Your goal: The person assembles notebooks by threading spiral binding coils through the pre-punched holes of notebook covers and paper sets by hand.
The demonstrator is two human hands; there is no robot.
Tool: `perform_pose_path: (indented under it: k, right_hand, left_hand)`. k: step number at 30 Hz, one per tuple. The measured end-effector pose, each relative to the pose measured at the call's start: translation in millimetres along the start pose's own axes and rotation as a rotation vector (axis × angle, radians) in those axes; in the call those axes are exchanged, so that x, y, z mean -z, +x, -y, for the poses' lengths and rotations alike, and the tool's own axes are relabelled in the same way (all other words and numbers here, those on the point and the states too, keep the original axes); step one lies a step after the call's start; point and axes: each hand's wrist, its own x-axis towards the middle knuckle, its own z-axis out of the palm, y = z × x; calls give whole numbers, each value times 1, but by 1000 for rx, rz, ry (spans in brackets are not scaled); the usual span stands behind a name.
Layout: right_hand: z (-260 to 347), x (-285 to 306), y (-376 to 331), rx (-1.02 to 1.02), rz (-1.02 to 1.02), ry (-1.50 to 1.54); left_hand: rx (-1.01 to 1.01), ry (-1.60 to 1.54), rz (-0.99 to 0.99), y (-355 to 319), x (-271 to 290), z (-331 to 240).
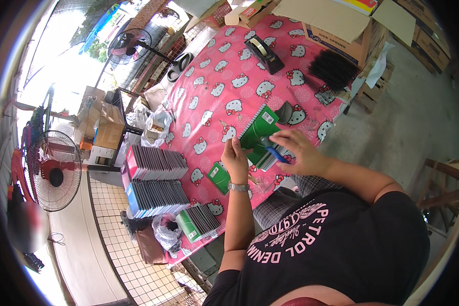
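From the head view I see my right hand (301, 153) in a closed grip on a small blue tool (276, 154), pressed onto the green spiral notebook (260, 133) that lies tilted on the pink patterned counter (214, 71) just ahead of me. My left hand (235, 158) is raised at the notebook's near edge, fingers pinched together, though I cannot tell what they hold. Another small green notebook (219, 177) lies beside my left wrist, and stacks of notebooks (155, 178) line the counter's left edge, with a black tape dispenser (264, 53) well apart at the far side.

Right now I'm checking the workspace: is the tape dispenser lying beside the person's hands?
No, the black tape dispenser sits at the table's far end, well apart from both hands.
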Motion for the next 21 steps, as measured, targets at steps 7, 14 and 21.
perform_pose_path:
  k: [7, 14, 21]
  right_hand:
    - [12, -18, 26, 145, 38, -149]
    - [13, -26, 24, -185, 197, 355]
    - [4, -7, 23, -280, 127, 450]
  left_hand:
    - [-86, -37, -2, -6, -3, -1]
    - [-92, -191, -64, -12, -3, 8]
    - [-243, 178, -271, -14, 48, -17]
